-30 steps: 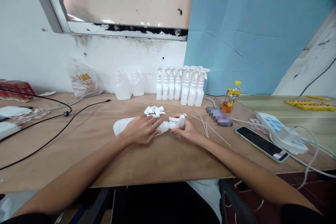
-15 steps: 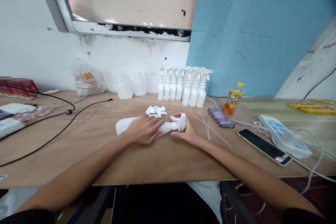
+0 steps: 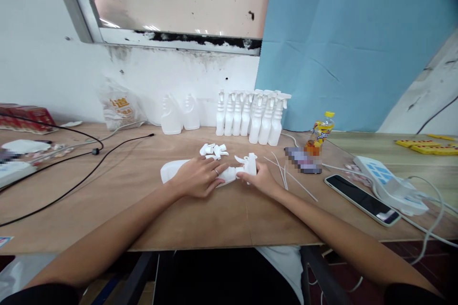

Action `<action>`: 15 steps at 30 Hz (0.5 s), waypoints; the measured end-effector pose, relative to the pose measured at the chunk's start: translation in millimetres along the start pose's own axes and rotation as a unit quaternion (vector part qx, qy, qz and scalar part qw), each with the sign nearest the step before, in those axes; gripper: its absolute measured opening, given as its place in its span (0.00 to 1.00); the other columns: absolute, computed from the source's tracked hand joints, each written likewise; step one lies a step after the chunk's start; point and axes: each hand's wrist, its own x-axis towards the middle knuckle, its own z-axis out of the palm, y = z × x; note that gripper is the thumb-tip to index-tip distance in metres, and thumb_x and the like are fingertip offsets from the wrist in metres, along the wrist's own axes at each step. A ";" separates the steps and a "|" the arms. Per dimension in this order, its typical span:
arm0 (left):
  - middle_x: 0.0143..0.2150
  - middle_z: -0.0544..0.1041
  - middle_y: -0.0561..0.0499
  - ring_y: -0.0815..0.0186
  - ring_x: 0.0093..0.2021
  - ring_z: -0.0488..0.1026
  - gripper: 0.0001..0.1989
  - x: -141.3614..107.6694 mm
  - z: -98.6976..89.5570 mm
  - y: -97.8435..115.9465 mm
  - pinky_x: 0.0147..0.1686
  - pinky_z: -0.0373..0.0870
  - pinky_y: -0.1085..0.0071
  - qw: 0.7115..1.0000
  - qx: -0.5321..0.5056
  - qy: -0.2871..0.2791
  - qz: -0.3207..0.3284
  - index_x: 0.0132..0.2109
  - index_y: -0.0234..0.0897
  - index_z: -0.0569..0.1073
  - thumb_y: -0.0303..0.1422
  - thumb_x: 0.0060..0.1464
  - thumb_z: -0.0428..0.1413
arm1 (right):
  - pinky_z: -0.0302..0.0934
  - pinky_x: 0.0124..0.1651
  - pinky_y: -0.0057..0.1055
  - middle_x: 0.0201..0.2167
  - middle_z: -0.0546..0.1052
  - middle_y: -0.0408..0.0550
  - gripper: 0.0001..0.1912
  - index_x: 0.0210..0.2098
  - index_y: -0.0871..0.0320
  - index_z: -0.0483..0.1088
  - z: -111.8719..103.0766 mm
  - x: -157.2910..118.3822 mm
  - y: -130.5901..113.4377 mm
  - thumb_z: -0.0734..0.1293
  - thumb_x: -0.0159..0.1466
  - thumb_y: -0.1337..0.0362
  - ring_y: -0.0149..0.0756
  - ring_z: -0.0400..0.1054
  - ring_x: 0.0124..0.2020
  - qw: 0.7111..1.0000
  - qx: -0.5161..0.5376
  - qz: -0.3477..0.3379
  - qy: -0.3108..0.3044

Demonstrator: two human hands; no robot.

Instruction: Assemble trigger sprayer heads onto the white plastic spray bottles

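Note:
A white plastic bottle (image 3: 172,170) lies on its side on the wooden table, its base toward the left. My left hand (image 3: 200,176) is wrapped over its middle, with a ring on one finger. At the neck end sits a white trigger spray head (image 3: 251,165), its trigger turned away from me. My right hand (image 3: 265,179) grips that head between thumb and fingers; part of the fingers is hidden behind it. Just beyond the bottle lies a small pile of loose white spray heads (image 3: 214,150).
Several upright spray bottles (image 3: 265,126) stand near the wall, with two headless bottles (image 3: 172,121) left of them. Thin white tubes (image 3: 284,174), a drink bottle (image 3: 318,136), a phone (image 3: 361,200) and a power strip (image 3: 390,190) lie or stand rightward. A black cable (image 3: 103,159) crosses the left side.
My right hand has shifted its grip on the spray head, the fingers now more to its right side. The trigger has tilted slightly. My left hand stays on the bottle.

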 end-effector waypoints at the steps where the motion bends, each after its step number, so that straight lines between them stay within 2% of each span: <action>1: 0.42 0.77 0.43 0.55 0.39 0.76 0.24 0.0 0.3 -0.2 0.38 0.68 0.59 1.000 0.003 -0.001 0.002 0.62 0.33 0.66 0.42 0.69 0.42 | 0.69 0.41 0.38 0.38 0.79 0.52 0.28 0.44 0.61 0.73 -1.1 0.7 0.0 0.77 0.50 0.51 0.44 0.74 0.38 1.000 0.003 -0.007 -0.016; 4: 0.41 0.77 0.43 0.55 0.39 0.76 0.24 -0.2 0.6 -0.8 0.38 0.68 0.59 1.000 0.004 -0.002 0.004 0.62 0.33 0.66 0.43 0.69 0.42 | 0.67 0.50 0.38 0.48 0.77 0.53 0.30 0.50 0.59 0.71 -4.7 1.3 -0.6 0.78 0.50 0.56 0.44 0.72 0.48 0.994 -0.019 -0.095 -0.041; 6: 0.41 0.78 0.43 0.56 0.39 0.76 0.23 -0.5 -0.3 -0.3 0.38 0.68 0.60 1.000 -0.005 0.003 0.008 0.62 0.34 0.66 0.43 0.69 0.42 | 0.66 0.49 0.38 0.44 0.77 0.52 0.24 0.44 0.59 0.73 -6.3 -0.4 -1.1 0.77 0.51 0.56 0.44 0.72 0.46 0.990 -0.050 -0.131 -0.023; 8: 0.41 0.78 0.43 0.57 0.39 0.76 0.23 -0.8 -1.1 1.0 0.38 0.69 0.61 1.000 -0.012 0.010 0.014 0.62 0.34 0.66 0.43 0.69 0.42 | 0.67 0.41 0.36 0.35 0.78 0.50 0.19 0.36 0.59 0.74 -5.9 -3.6 -1.9 0.77 0.51 0.54 0.42 0.72 0.37 0.993 -0.058 -0.102 -0.007; 11: 0.41 0.78 0.44 0.57 0.40 0.76 0.23 -1.2 0.3 2.2 0.37 0.69 0.61 0.999 -0.020 0.022 0.023 0.62 0.33 0.66 0.42 0.69 0.42 | 0.60 0.26 0.31 0.20 0.72 0.44 0.17 0.26 0.58 0.71 -0.5 -7.8 -4.1 0.75 0.53 0.51 0.34 0.65 0.22 0.999 -0.008 -0.013 -0.037; 13: 0.42 0.78 0.44 0.58 0.39 0.76 0.22 -1.3 3.2 1.4 0.37 0.70 0.62 0.999 -0.025 0.035 0.027 0.61 0.34 0.66 0.42 0.69 0.43 | 0.53 0.21 0.29 0.16 0.68 0.41 0.19 0.21 0.57 0.68 5.6 -8.3 -6.2 0.73 0.55 0.50 0.30 0.60 0.17 0.997 0.051 0.030 -0.053; 15: 0.43 0.79 0.44 0.59 0.39 0.76 0.22 -1.2 5.9 -0.3 0.37 0.70 0.62 0.998 -0.026 0.045 0.027 0.60 0.34 0.67 0.43 0.69 0.43 | 0.49 0.18 0.28 0.15 0.67 0.41 0.20 0.19 0.57 0.66 11.7 -6.8 -8.3 0.74 0.53 0.49 0.28 0.57 0.15 0.991 0.107 0.073 -0.029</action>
